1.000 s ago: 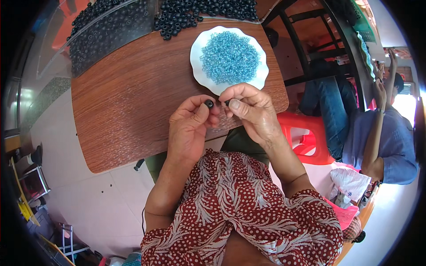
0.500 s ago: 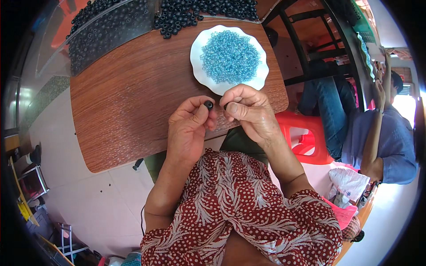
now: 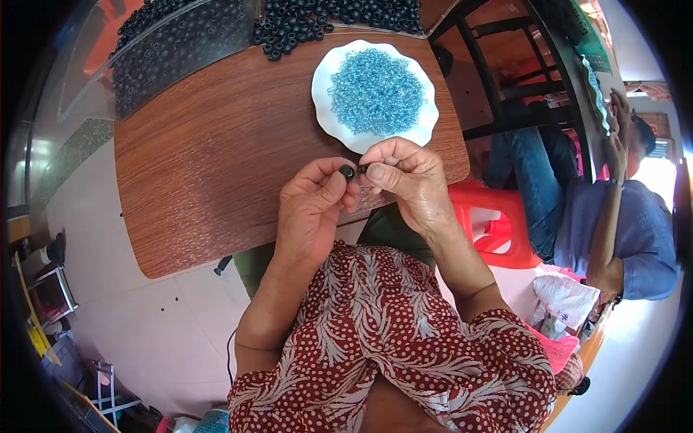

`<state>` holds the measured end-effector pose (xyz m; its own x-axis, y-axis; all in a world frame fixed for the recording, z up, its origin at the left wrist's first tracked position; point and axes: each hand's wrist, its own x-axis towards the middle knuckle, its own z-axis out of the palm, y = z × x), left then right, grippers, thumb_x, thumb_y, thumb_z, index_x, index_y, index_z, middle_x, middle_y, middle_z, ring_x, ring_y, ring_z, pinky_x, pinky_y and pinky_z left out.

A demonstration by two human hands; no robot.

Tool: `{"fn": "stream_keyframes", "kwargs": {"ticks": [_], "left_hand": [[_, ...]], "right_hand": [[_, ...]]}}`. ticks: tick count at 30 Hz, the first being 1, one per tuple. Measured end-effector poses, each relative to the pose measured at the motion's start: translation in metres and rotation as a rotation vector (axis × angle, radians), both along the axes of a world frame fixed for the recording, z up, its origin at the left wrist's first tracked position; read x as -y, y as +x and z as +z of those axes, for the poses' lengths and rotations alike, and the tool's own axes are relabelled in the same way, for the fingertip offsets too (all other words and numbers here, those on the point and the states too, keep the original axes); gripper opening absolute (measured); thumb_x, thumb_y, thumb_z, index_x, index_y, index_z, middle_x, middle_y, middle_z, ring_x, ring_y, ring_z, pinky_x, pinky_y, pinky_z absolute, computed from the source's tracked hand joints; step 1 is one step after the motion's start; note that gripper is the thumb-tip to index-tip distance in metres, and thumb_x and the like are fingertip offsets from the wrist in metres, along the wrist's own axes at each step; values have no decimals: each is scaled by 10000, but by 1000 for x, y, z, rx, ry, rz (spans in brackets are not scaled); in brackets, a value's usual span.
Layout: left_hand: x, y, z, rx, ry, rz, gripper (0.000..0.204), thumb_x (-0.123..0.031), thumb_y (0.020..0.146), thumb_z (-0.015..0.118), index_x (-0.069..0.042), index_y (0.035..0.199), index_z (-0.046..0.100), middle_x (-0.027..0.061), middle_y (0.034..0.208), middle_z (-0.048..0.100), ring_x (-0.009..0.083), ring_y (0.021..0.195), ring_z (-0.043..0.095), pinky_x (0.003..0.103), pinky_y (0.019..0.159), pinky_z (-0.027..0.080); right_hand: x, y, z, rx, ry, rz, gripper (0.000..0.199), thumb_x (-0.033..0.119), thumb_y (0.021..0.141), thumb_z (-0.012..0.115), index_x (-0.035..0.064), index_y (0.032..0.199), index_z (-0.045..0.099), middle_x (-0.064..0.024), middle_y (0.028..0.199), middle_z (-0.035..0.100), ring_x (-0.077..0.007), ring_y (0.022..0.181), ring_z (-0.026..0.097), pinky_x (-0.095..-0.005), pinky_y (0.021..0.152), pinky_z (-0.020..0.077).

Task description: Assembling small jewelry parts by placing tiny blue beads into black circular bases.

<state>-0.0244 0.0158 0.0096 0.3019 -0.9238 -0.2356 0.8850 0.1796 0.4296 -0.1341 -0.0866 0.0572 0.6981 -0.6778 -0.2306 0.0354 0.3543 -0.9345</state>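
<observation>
Thumb and fingers of my left hand (image 3: 307,209) pinch a round black bead (image 3: 349,172), its hole turned up toward me. Facing it, my right hand (image 3: 415,187) pinches a small dark piece (image 3: 364,169), mostly covered by the fingertips, so its kind is unclear. The two pieces are close together over the front part of the table. Just beyond my right hand stands a white plate with a wavy rim (image 3: 323,108), heaped with small clear-blue tube-like pieces (image 3: 377,92).
Loose black beads (image 3: 296,32) lie along the wooden table's (image 3: 209,159) far edge, more of them behind a clear plastic panel (image 3: 173,68). To the right are a red plastic stool (image 3: 498,224), a black frame (image 3: 498,86) and a seated person in blue (image 3: 621,231).
My left hand has moved slightly right with the black bead, narrowing the gap to the right hand. The dark piece in the right fingers shows a little more.
</observation>
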Motion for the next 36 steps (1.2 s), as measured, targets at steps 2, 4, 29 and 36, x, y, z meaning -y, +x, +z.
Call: {"fn": "stream_keyframes", "kwargs": {"ticks": [2,4,29,36], "left_hand": [[0,0,0,-1,12,-5,175,-82,871,567,36,1001,566,74,821,605,119,684,539,233,647,444],[0,-1,0,-2,25,-9,177,-87,873,566,35,1000,565,72,819,604,119,684,540,232,646,444],[-1,-9,3,186,81,29,193,-81,872,567,53,1011,564,75,803,606,121,668,558,227,596,447],[-1,-12,6,236,110,45,195,-76,869,568,60,1009,564,76,802,605,123,670,557,230,598,447]], "right_hand": [[-2,1,0,6,3,1,131,26,801,638,-44,906,604,-71,777,627,-84,655,560,-196,602,450],[-3,1,2,13,6,1,130,20,798,639,-45,905,606,-70,777,626,-85,652,558,-196,602,449],[-6,0,3,-207,-987,18,106,-3,702,674,22,782,608,-50,684,584,-195,660,529,-298,584,422],[-1,-1,11,-232,-1214,100,92,4,715,674,-2,794,629,-56,688,603,-174,661,528,-277,612,435]]}}
